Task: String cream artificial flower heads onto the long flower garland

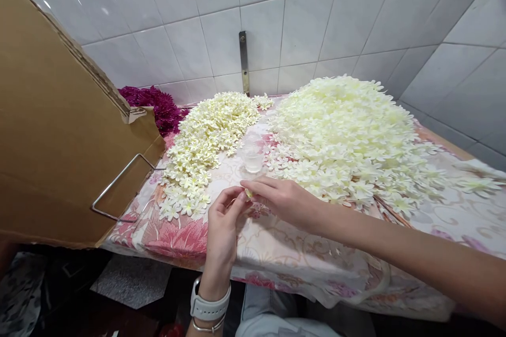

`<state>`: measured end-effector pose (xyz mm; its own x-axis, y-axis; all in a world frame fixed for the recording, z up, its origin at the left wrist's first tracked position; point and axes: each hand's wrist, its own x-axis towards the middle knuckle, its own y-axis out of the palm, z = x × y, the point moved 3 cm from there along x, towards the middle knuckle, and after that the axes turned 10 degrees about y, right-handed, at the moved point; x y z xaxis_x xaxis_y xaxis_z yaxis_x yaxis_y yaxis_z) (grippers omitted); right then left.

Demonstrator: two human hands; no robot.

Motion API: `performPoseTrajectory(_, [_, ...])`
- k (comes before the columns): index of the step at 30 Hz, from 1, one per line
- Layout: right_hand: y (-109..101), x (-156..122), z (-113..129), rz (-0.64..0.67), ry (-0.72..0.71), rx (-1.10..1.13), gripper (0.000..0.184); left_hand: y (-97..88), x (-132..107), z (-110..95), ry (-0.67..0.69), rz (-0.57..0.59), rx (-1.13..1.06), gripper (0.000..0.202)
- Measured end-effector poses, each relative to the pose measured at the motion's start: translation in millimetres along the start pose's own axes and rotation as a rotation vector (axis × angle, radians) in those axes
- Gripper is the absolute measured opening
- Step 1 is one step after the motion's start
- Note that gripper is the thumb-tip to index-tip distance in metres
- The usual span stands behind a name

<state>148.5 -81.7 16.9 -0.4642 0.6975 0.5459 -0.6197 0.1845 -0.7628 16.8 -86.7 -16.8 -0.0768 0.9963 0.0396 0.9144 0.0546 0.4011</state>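
Note:
Near the front of the table, my left hand (226,217) pinches a small pale-yellow artificial flower (249,193) between thumb and fingers. From the other side, my right hand (283,199) meets it with fingers closed on the same flower, hiding most of it. Just beyond my fingertips stands a clear plastic cup (253,157); its contents are hard to make out. Left of the cup lies a heap of small cream flowers (215,124). To the right spreads a larger pile of white-green artificial flowers (343,129), with some brownish stems showing at its front edge.
A floral tablecloth (185,237) covers the table. On the left, a large cardboard sheet (67,131) stands beside a bent metal wire frame (114,184). Purple flowers (160,108) lie behind it. A metal bracket (243,60) is fixed against the tiled wall (308,16).

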Motion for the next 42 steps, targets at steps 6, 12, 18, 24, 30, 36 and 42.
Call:
performPoseTrajectory(6, [12.2, -7.2, 0.2, 0.073, 0.078, -0.215, 0.014, -1.8, -3.0, -1.7, 0.045, -0.091, 0.025, 0.029])
performPoseTrajectory(12, [0.4, -1.6, -5.6, 0.005, 0.214, -0.184, 0.034, 2.0, -0.9, -0.7, -0.018, 0.011, 0.011, 0.021])
performPoseTrajectory(18, [-5.8, -1.9, -6.2, 0.123, 0.350, -0.003, 0.036, 7.1, -8.8, -0.7, -0.041, 0.053, 0.103, 0.022])
performPoseTrajectory(24, [-17.3, -20.8, 6.0, -0.004, 0.395, 0.170, 0.017, 12.3, -21.3, 4.4, 0.084, -0.049, 0.205, 0.017])
performPoseTrajectory(30, [-22.8, -44.5, 13.4, -0.241, 0.678, 0.359, 0.008, 21.4, -26.4, 5.0, 0.021, 0.027, 0.222, 0.012])
performPoseTrajectory(36, [-14.2, -62.0, 9.8, -0.210, 1.011, 0.802, 0.014, 27.8, -31.4, 3.2, 0.016, 0.023, 0.261, 0.010])
performPoseTrajectory(42, [-4.3, -69.9, 9.9, -0.200, 1.093, 1.022, 0.017, 24.8, -29.6, 6.6, 0.023, 0.059, 0.313, 0.011])
